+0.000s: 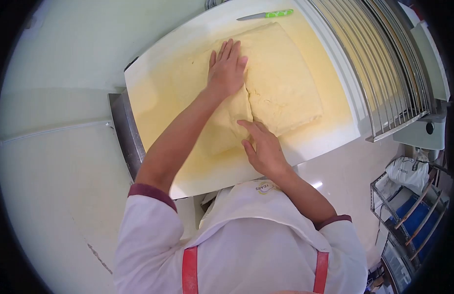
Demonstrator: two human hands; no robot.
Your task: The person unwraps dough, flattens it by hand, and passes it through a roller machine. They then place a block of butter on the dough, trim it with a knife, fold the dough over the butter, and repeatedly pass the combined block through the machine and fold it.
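A large slab of pale yellow dough (288, 73) lies on the floured worktop, its two folded edges meeting along a seam near the middle. Small cracks show on the right flap beside that seam. My left hand (228, 73) rests flat on the dough at the far part of the seam, fingers stretched out. At the near end of the seam is my right hand (264, 147), thumb and fingers apart, with fingertips touching the dough's edge. Neither hand grips anything.
A knife (266, 15) with a green patterned handle lies beyond the dough at the worktop's (335, 130) far side. To the right rises a metal wire guard (371, 63) over a machine. A shelf rack (408, 215) with a white bag (407, 170) stands at lower right.
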